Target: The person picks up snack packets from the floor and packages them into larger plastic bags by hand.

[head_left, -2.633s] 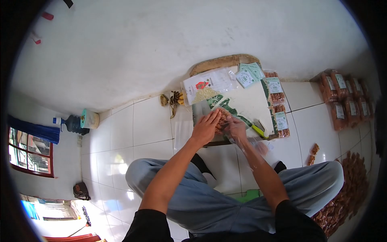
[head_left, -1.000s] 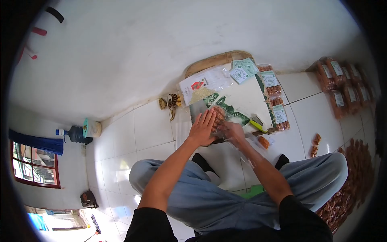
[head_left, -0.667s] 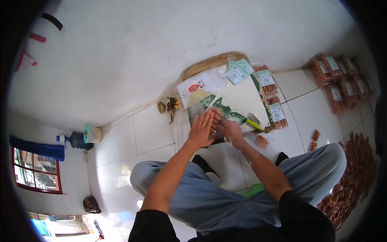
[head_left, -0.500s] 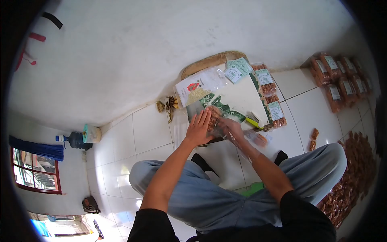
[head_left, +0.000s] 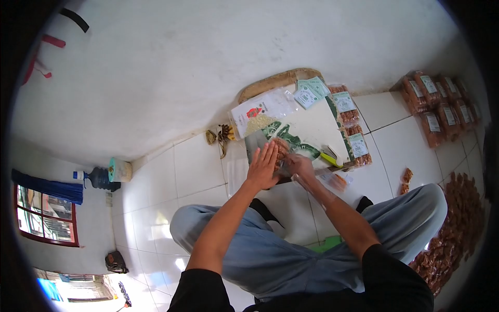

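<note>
My left hand lies with fingers stretched out along the left side of a clear bag of brown snack pieces, at the near edge of a low table. Closed around the right side of the bag's plastic is my right hand, with loose film trailing along the forearm. A yellow-green stapler rests to the right. Green labels and a printed plastic pack sit at the table's back. Labelled packs line its right edge.
Stacked labelled packs stand by the wall at right. A heap of brown pieces covers the floor beside my right knee. Bananas lie left of the table. Small snack pieces and a small bag are on the floor.
The view has shifted slightly. My right hand has moved a little left and down with the plastic since the oldest frame; my left hand stays flat against the bag.
</note>
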A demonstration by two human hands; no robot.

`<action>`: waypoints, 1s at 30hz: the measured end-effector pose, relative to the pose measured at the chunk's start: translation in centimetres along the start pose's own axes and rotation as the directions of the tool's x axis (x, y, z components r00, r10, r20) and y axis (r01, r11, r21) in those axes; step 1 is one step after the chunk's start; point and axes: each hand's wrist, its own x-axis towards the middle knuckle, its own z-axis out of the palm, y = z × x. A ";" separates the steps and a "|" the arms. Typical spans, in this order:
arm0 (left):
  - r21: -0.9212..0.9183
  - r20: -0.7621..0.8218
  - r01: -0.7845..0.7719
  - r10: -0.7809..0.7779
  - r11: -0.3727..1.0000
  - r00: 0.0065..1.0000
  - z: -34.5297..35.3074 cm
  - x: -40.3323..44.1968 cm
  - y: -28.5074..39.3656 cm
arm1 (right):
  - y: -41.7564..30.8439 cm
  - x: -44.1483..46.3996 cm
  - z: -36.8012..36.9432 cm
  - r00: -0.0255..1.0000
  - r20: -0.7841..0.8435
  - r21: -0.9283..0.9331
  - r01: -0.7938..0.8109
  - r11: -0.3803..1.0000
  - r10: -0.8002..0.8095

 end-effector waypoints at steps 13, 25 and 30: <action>-0.031 0.010 -0.017 0.018 0.999 1.000 -0.4 0.0 -0.1 | -1.3 1.1 0.0 0.954 0.042 -0.125 -0.291 0.949 0.298; 0.005 0.021 -0.065 0.065 0.998 0.998 -1.0 0.4 -1.5 | 2.4 -0.5 0.6 0.956 0.284 0.092 0.054 0.994 -0.078; 0.013 0.032 -0.029 0.028 0.999 0.999 -0.2 0.5 -1.3 | 0.0 -0.1 -0.6 0.907 0.358 0.044 0.220 0.975 -0.221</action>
